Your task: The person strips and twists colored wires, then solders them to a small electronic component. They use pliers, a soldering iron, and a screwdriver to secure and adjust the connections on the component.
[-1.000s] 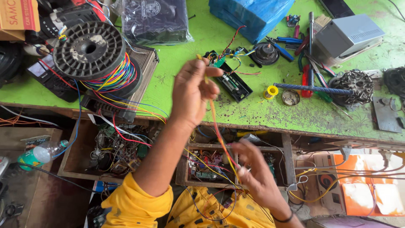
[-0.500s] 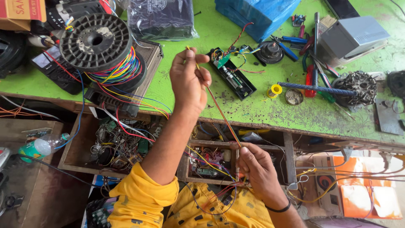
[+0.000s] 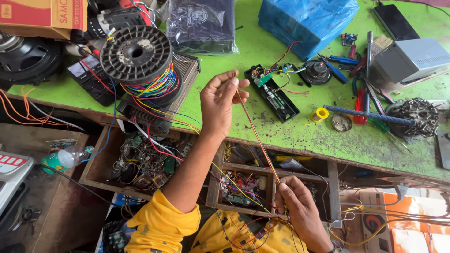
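Observation:
My left hand (image 3: 220, 103) is raised over the green workbench (image 3: 300, 131) and pinches the top end of a thin bundle of red and yellow wires (image 3: 258, 138). The bundle runs taut, down and to the right, into my right hand (image 3: 297, 206), which grips its lower end in front of an open drawer (image 3: 243, 187). Just beyond the left hand lies a black battery holder with a small circuit board (image 3: 274, 93). A black spool of multicoloured wire (image 3: 140, 61) stands to the left of that hand.
A blue wrapped block (image 3: 307, 21), a dark plastic bag (image 3: 201, 26), a grey box (image 3: 410, 61), screwdrivers and pliers (image 3: 361, 84), a yellow solder reel (image 3: 321, 113) and a motor stator (image 3: 415, 117) crowd the bench. Drawers below hold tangled wires and boards (image 3: 140, 161).
The view has shifted a little. My left hand has stayed raised with the wire ends while my right hand slid along the bundle, which is now pulled straighter between them.

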{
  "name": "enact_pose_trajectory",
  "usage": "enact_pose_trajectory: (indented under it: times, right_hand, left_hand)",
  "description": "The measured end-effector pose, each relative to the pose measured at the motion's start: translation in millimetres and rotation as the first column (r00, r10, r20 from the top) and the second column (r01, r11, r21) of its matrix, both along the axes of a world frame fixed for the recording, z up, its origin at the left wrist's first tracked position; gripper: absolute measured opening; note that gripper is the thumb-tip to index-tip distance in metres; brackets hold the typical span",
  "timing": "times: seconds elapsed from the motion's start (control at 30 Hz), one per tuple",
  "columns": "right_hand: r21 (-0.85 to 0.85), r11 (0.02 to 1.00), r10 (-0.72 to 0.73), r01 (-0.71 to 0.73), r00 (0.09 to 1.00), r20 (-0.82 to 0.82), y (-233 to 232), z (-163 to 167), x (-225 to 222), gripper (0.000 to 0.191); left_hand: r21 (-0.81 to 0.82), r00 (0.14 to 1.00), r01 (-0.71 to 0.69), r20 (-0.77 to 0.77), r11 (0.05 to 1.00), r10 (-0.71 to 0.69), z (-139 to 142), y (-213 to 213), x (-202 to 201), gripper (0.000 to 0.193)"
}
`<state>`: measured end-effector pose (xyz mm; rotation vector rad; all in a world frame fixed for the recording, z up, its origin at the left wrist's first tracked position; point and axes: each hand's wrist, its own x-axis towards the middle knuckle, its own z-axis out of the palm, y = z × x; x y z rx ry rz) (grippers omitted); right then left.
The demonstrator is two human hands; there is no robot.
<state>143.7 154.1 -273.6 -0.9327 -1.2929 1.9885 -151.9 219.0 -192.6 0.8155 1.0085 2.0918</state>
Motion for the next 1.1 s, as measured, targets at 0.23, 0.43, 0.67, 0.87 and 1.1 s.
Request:
enact_pose_trajectory:
  times: [0.23,0.43,0.67,0.87,1.1]
  right_hand:
    - [-0.062,0.998,-0.008,0.009,1.0,0.02,0.0,2.2,2.8,0.016]
    - [-0.04,0.999,0.028,-0.028,1.0,-0.001,2.2,-0.7,5.8,0.016]
    - [-0.052,0.999,0.009,-0.009,1.0,-0.003,4.2,-0.1,6.9,0.014]
    - [-0.029,0.998,-0.047,0.048,0.998,0.037,2.7,8.4,8.4,0.013]
    - [-0.092,0.993,-0.071,0.08,0.992,0.1,2.4,11.0,13.8,0.013]
  left_hand:
    - [0.023,0.989,-0.029,-0.147,0.999,0.032,9.7,-10.2,-2.1,0.03]
    - [-0.009,0.988,-0.023,-0.156,1.0,0.021,13.2,-10.3,-0.9,0.028]
    - [-0.023,0.989,-0.02,-0.147,1.0,0.016,14.4,-6.2,1.7,0.027]
    - [-0.009,0.99,-0.022,-0.143,1.0,0.02,14.3,-5.7,-2.1,0.026]
    - [0.045,0.989,-0.024,-0.143,0.999,0.031,15.5,-7.5,-5.7,0.026]
